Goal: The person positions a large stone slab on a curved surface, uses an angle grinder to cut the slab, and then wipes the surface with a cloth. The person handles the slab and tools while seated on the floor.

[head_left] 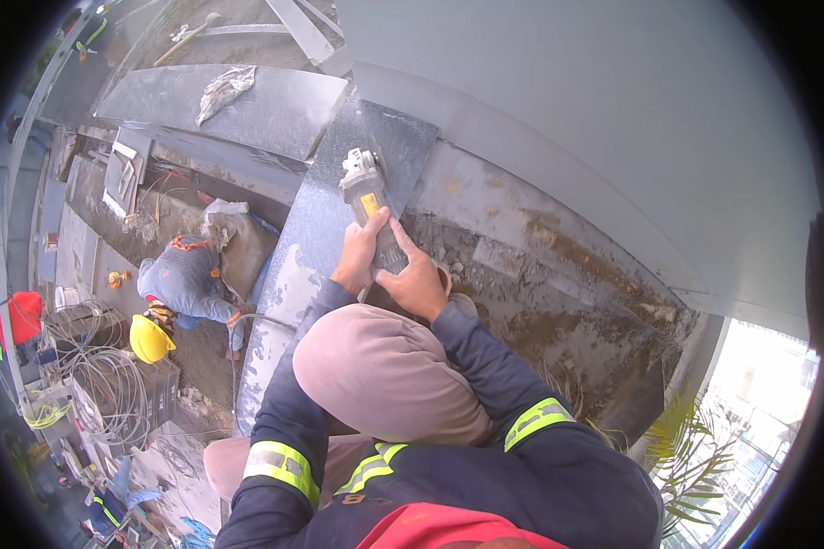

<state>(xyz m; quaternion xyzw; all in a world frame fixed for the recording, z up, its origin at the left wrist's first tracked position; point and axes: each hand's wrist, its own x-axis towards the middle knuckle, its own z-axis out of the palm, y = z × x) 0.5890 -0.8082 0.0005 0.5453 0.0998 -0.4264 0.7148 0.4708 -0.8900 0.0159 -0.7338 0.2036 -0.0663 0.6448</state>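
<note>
An angle grinder [373,194] with a pale metal head, a dusty body and a yellow label is held out in front of me. My left hand [358,249] wraps its body from the left. Around the rear of the body, my right hand [417,280] grips with its index finger stretched forward. The grinder's disc, seen nearly edge-on, is at a grey stone slab [406,137]; whether it touches or spins I cannot tell. Below the slab runs a long, dusty grey ledge [291,247]. My bent knee [389,371] is close under my forearms.
A smooth grey wall panel [595,119] rises on the right, above broken mortar and rubble [540,320]. At left, a co-worker in a yellow helmet [151,339] bends in a trench near coiled cables [110,389]. A white rag [225,90] lies on another slab [279,110].
</note>
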